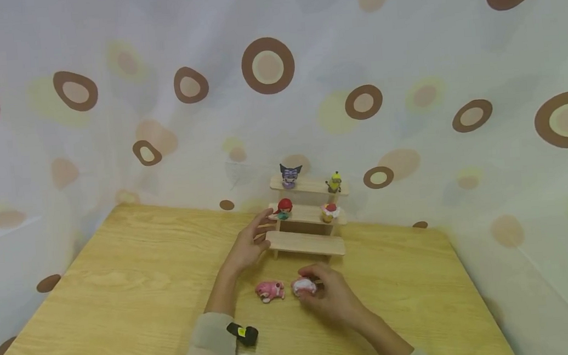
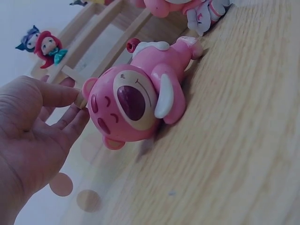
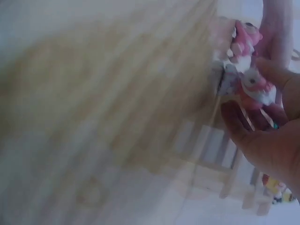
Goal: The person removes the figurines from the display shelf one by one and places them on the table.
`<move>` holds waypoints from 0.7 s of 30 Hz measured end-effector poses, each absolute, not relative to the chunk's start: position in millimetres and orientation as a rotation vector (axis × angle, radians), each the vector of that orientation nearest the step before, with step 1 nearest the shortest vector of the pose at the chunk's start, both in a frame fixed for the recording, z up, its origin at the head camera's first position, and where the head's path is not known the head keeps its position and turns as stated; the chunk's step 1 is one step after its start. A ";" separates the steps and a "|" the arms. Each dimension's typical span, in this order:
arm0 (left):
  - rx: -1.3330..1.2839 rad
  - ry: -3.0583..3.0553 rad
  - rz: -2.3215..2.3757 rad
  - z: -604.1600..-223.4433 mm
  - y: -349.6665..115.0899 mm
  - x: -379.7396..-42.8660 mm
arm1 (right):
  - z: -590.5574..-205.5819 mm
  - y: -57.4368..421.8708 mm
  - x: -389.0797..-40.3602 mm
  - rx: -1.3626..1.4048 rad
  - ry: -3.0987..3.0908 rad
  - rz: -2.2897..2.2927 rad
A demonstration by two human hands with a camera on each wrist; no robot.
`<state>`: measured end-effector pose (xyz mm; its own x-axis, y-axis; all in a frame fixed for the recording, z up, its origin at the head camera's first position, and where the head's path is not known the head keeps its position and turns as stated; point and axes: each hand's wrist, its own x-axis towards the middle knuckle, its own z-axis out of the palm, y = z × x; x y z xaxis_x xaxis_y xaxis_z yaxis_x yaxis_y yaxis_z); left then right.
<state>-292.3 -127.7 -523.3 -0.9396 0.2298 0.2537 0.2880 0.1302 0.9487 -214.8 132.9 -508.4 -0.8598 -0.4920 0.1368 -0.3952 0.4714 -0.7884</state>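
A three-tier wooden display stand (image 1: 306, 244) stands against the back wall. My left hand (image 1: 245, 249) is at its left end, with thumb and fingers pinching the end of a board in the left wrist view. Close to that hand, a pink bear figurine (image 2: 126, 101) lies on its side on the table. My right hand (image 1: 335, 296) holds a pink-and-white figurine (image 1: 303, 286) between thumb and fingers, just right of the bear, low over the table or touching it. The fingers partly cover this figurine, and the right wrist view is blurred.
On the top tier are a purple figurine with dark pointed ears (image 1: 290, 176) and a yellow goggled figurine (image 1: 334, 183). The middle tier bears a red-haired figurine (image 1: 284, 208) and a red-and-white-topped figurine (image 1: 330, 212). A black strap (image 1: 244, 334) is by the left sleeve.
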 end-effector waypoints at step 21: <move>-0.522 -2.333 -1.983 -523.3 -128.2 -288.6 | -443.8 166.3 -311.6 -0.648 2.879 -1.593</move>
